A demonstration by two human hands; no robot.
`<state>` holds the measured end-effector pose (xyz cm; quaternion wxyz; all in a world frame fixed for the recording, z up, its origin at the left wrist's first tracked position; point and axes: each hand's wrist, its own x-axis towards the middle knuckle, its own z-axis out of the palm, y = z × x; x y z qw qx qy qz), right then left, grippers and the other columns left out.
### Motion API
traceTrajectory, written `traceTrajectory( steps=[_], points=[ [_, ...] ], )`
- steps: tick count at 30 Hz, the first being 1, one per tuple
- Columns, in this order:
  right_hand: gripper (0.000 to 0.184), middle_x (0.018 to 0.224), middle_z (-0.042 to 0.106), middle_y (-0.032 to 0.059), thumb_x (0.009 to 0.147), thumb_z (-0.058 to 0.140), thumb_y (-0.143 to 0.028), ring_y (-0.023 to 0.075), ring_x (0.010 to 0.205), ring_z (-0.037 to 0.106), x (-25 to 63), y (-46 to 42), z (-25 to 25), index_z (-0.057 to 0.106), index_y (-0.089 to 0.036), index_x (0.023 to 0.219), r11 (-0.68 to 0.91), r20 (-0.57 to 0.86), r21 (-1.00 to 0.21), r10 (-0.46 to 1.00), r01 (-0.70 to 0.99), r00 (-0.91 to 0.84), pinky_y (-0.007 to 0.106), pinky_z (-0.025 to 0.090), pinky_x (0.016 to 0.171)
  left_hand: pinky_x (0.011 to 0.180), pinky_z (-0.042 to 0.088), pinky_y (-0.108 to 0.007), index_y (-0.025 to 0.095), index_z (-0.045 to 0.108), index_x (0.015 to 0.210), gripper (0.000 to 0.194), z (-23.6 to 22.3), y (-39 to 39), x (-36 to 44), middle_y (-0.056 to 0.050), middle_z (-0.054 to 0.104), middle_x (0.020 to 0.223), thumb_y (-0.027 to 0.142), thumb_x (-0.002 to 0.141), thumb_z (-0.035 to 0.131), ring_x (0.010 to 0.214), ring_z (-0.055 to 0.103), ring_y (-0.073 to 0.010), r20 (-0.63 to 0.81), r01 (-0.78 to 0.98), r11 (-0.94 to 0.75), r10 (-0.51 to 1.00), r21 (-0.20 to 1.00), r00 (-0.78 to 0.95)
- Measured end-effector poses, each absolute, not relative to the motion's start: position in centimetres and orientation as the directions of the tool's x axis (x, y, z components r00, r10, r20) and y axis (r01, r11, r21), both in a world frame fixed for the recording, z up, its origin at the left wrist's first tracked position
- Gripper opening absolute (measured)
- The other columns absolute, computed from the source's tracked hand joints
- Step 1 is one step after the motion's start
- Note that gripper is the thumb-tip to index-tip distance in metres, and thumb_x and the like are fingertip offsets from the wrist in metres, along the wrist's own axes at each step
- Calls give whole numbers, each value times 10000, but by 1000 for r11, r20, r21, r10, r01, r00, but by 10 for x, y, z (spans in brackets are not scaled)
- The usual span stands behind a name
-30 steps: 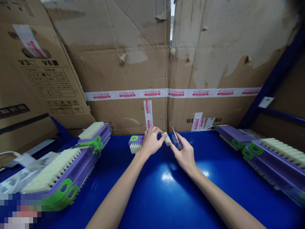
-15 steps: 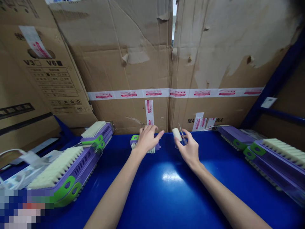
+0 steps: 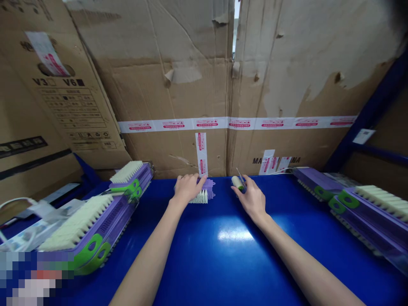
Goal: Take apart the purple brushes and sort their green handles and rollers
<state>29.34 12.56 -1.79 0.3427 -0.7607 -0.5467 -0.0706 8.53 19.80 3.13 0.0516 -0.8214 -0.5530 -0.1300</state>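
Note:
My left hand [image 3: 185, 189] is closed over the left part of a small purple brush [image 3: 209, 187] with cream bristles pointing down, near the back edge of the blue table. Its covered end is hidden by the hand. Closer to the middle right, my right hand [image 3: 253, 199] holds a short cream roller-like piece [image 3: 236, 182] with a green end between thumb and fingers. A thin metal pointed tool [image 3: 239, 175] sticks up from the same hand; its handle is mostly hidden.
Larger purple brush units with green loops lie stacked on the left [image 3: 95, 229] and on the right [image 3: 363, 212]. A white power strip [image 3: 28, 225] with cables is at far left. Cardboard [image 3: 172, 93] stands behind the blue table [image 3: 204, 259].
The cream piece was between both hands; my left hand let go of it and moved left onto the purple brush. My right hand kept the piece and tool, shifting slightly right.

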Motion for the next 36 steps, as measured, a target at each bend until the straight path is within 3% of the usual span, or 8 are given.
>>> traceTrajectory(
  steps=[10,16,20,24,30,36],
  points=[
    [525,1185,594,97,841,513,-511,234,915,629,293,124,-17,487,-208,1269,-197,495,-463,751,864,437,283,432,615,839,392,-439,192,649,965,619,29,199,84,-116,700,964,564,919,157,953,626,-292,278,920,-389,890,48,362],
    [341,847,696,73,902,429,-375,201,724,647,300,123,-20,580,-168,1127,-119,541,-525,717,843,439,254,368,587,830,396,-439,199,650,954,622,27,202,83,-109,701,934,575,913,156,940,629,-292,286,919,-390,888,60,359],
    [289,830,691,80,916,403,-359,191,708,636,304,121,-20,592,-154,990,-81,584,-515,695,853,419,245,333,576,826,399,-445,193,651,949,610,29,201,84,-111,700,930,555,920,161,936,629,-293,289,913,-403,882,56,372],
    [248,899,678,58,924,403,-354,169,723,627,301,119,-17,576,-178,951,-103,577,-420,736,902,353,238,299,552,822,402,-442,188,648,932,596,30,199,85,-113,701,918,540,923,167,931,631,-292,291,915,-400,882,44,371],
    [266,995,667,30,909,424,-411,165,685,633,295,117,-12,591,-221,992,-146,410,-168,889,975,204,253,280,512,819,404,-430,196,648,923,590,29,200,84,-109,702,916,542,921,171,927,632,-285,280,918,-396,885,36,371],
    [248,1067,665,51,880,425,-293,225,793,658,318,118,-5,600,-235,1045,-275,302,-138,903,952,305,280,397,591,819,405,-419,196,644,908,601,28,201,84,-105,702,916,547,921,156,920,634,-273,290,918,-394,883,31,369]
  ],
)
